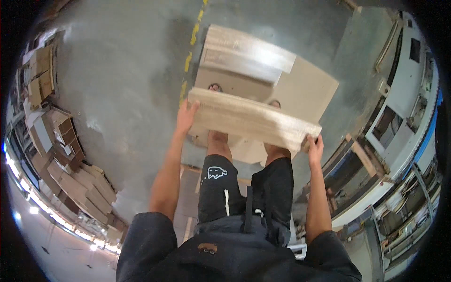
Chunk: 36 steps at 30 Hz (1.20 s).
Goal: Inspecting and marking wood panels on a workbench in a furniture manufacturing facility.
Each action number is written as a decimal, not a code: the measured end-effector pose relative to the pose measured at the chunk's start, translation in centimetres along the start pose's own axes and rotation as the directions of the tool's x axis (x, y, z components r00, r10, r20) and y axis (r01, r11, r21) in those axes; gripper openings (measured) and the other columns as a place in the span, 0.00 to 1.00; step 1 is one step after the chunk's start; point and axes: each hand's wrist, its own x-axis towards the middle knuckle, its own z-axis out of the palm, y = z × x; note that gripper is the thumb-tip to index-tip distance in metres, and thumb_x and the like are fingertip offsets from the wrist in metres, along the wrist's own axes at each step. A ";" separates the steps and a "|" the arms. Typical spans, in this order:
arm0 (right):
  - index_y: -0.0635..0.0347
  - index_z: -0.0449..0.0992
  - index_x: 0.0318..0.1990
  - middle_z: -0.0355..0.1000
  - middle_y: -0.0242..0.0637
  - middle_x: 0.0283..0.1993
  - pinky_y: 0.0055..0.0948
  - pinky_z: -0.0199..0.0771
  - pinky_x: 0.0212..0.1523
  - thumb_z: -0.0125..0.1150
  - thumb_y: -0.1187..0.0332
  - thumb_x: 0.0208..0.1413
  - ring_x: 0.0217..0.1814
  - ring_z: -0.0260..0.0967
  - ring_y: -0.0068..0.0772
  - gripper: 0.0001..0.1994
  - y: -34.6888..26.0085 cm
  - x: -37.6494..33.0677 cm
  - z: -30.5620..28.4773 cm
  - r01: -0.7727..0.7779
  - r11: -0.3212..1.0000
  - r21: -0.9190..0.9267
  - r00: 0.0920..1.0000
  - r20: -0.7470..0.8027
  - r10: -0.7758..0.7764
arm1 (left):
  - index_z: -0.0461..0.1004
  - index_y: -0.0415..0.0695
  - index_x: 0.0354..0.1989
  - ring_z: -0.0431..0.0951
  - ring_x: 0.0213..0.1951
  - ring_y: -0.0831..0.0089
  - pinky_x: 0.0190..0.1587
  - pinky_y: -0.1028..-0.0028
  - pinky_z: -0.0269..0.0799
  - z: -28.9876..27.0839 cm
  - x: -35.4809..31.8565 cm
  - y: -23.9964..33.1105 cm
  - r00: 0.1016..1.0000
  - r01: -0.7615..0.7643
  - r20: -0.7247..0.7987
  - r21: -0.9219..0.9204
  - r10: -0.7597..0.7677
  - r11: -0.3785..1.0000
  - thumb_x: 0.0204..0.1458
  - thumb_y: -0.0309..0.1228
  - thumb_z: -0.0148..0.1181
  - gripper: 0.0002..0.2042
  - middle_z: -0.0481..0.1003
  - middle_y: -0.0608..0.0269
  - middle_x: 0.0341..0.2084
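Observation:
Between my two hands I hold a stack of long, light wood-grain boards (251, 117), raised in front of my legs. My left hand (187, 115) is closed around the left end, and my right hand (315, 146) grips the right end, which sits a little lower in the picture. Beyond it, more wood-grain boards (244, 54) lie on a flat sheet of brown cardboard (307, 87) on the floor. My feet are partly hidden behind the held boards.
A yellow dashed line (187, 61) runs along the grey floor (127, 89). Stacked brown panels and cartons (77, 188) stand at the left. Along the right side is a long white machine (399, 103), with a wooden pallet-like frame (359, 160) near it.

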 end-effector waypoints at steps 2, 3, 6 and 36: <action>0.70 0.72 0.64 0.77 0.40 0.59 0.34 0.69 0.63 0.65 0.62 0.69 0.59 0.71 0.33 0.24 5.8 5.6 2.7 -0.051 0.999 0.018 0.995 -0.082 0.052 | 0.66 0.34 0.72 0.71 0.69 0.48 0.70 0.59 0.65 3.4 5.8 -0.8 0.997 -0.063 0.038 -0.004 0.063 0.998 0.65 0.51 0.64 0.37 0.73 0.36 0.65; 0.69 0.73 0.63 0.77 0.39 0.58 0.34 0.69 0.62 0.65 0.62 0.68 0.58 0.71 0.33 0.23 7.3 8.1 5.8 -0.081 0.994 0.069 0.992 -0.093 0.087 | 0.68 0.34 0.70 0.72 0.68 0.48 0.69 0.59 0.66 4.3 8.6 -1.6 0.994 -0.106 0.038 0.000 0.106 0.994 0.65 0.51 0.64 0.35 0.74 0.37 0.64; 0.63 0.75 0.60 0.77 0.34 0.55 0.33 0.70 0.62 0.66 0.63 0.68 0.57 0.71 0.30 0.19 12.8 17.4 12.5 -0.125 0.988 0.093 0.982 -0.131 0.136 | 0.75 0.34 0.62 0.79 0.59 0.52 0.61 0.59 0.72 8.7 18.2 -5.1 0.992 -0.113 0.045 -0.027 0.114 0.993 0.64 0.46 0.64 0.28 0.80 0.42 0.55; 0.66 0.55 0.77 0.53 0.48 0.81 0.54 0.47 0.85 0.58 0.45 0.69 0.84 0.48 0.50 0.41 22.8 37.8 29.2 -0.363 0.280 0.889 0.887 0.237 0.397 | 0.69 0.42 0.71 0.78 0.60 0.56 0.65 0.57 0.74 24.6 38.8 -10.2 0.942 0.232 0.157 -0.944 -0.297 0.236 0.68 0.48 0.53 0.29 0.78 0.53 0.61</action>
